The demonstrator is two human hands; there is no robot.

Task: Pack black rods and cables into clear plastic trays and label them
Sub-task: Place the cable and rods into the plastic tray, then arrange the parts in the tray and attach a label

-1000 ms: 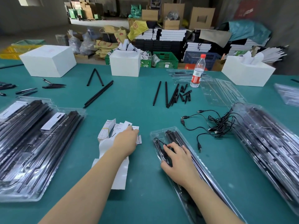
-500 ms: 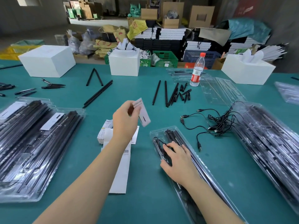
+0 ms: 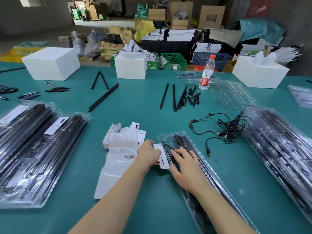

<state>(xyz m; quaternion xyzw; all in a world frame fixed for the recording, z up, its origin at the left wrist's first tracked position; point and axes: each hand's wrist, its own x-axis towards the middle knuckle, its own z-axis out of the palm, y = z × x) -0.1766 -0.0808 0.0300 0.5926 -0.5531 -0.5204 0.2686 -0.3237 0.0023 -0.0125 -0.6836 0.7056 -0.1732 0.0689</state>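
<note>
The left hand point(image 3: 148, 154) pinches a white label point(image 3: 162, 157) against the near end of the clear tray point(image 3: 217, 176), its fingertips hidden beneath, while the right hand point(image 3: 184, 166) presses flat, straight fingers onto that tray's rods, the tray's tail cut off by the frame edge

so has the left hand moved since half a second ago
Yes. The left hand dropped from above the label stack, bringing its label rightward to the tray.

water bottle point(image 3: 207, 72) upright on table point(image 3: 152, 102) | white boxes point(image 3: 50, 63) behind
</note>
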